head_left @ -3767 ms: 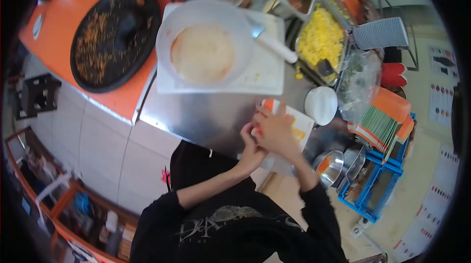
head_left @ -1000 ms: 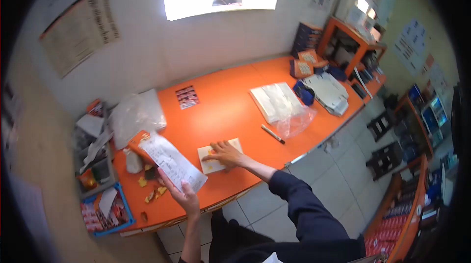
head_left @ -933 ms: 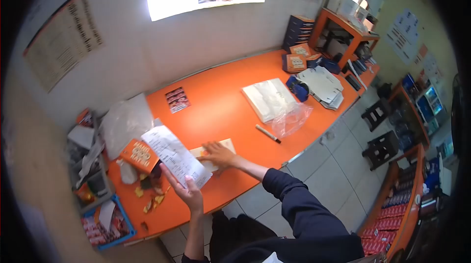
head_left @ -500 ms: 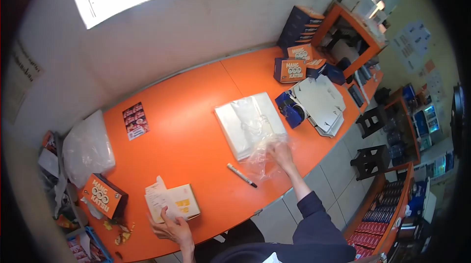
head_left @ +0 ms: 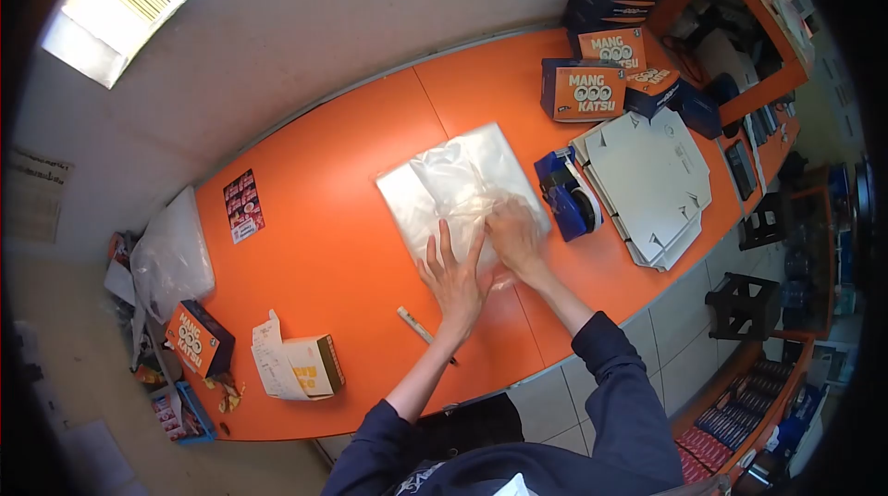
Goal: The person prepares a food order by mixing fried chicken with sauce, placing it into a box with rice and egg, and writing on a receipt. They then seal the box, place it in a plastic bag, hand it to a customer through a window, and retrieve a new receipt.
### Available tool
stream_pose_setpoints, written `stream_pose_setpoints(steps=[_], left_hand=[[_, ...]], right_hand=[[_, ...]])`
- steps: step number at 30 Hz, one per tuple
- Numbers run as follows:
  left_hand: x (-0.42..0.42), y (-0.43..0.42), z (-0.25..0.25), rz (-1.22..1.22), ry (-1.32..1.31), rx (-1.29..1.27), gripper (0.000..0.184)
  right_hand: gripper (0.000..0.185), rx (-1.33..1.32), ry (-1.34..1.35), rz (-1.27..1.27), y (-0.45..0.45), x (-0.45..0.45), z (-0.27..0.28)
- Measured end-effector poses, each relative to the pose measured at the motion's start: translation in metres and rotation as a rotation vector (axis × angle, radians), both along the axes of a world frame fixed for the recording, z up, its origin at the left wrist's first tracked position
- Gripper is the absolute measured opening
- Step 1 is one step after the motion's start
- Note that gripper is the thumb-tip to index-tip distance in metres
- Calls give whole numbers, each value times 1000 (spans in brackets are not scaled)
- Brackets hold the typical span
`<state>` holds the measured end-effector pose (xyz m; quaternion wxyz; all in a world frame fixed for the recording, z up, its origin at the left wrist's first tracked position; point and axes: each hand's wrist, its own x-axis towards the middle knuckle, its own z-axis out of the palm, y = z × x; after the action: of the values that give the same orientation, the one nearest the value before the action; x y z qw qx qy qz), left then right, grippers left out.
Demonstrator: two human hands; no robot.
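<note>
A stack of clear plastic bags (head_left: 414,192) lies flat on the orange table. My left hand (head_left: 455,285) rests over the front part of the stack, palm down with fingers spread. Beside it, my right hand (head_left: 516,239) has its fingers closed on crumpled clear plastic at the top of the stack. A marker pen (head_left: 414,322) lies in front of the bags, partly hidden behind my left forearm. Farther left stands a small cream box (head_left: 314,368) with yellow print, and a paper receipt (head_left: 277,366) leans over it.
A blue tape dispenser (head_left: 566,192) stands right of the bags, beside flat white cardboard (head_left: 647,181). Orange-and-navy boxes (head_left: 585,91) are stacked at the back right. Another such box (head_left: 199,337) and a bulky plastic bundle (head_left: 174,251) sit at the left end. A leaflet (head_left: 243,207) lies behind.
My left hand has left the cream box and receipt and moved right onto the bag stack. My right hand stays on the plastic, slightly farther in. The view has turned to the left.
</note>
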<state>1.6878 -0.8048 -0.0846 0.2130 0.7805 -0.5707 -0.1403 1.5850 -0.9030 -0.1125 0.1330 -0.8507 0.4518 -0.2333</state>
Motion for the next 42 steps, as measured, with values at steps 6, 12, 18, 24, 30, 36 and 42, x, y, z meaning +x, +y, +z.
stream_pose_setpoints(steps=[6,12,18,24,30,36,42], left_hand=[[21,-24,-29,-151,-69,126,65],[17,104,9,63,801,-138,68],[16,228,15,-224,2017,678,41],[84,327,130,-298,1433,214,22],[105,412,174,-306,1650,543,21],[223,484,212,-108,1592,236,48],[283,533,155,21,1558,144,57]], right_hand=[[33,793,-757,-96,70,-40,144],[4,447,-205,-10,204,-79,209],[40,930,-185,184,388,-13,184],[72,1109,-722,359,442,-34,172],[31,825,-1313,249,425,71,109],[16,1337,-814,961,414,78,120],[36,1844,-888,864,480,122,99]])
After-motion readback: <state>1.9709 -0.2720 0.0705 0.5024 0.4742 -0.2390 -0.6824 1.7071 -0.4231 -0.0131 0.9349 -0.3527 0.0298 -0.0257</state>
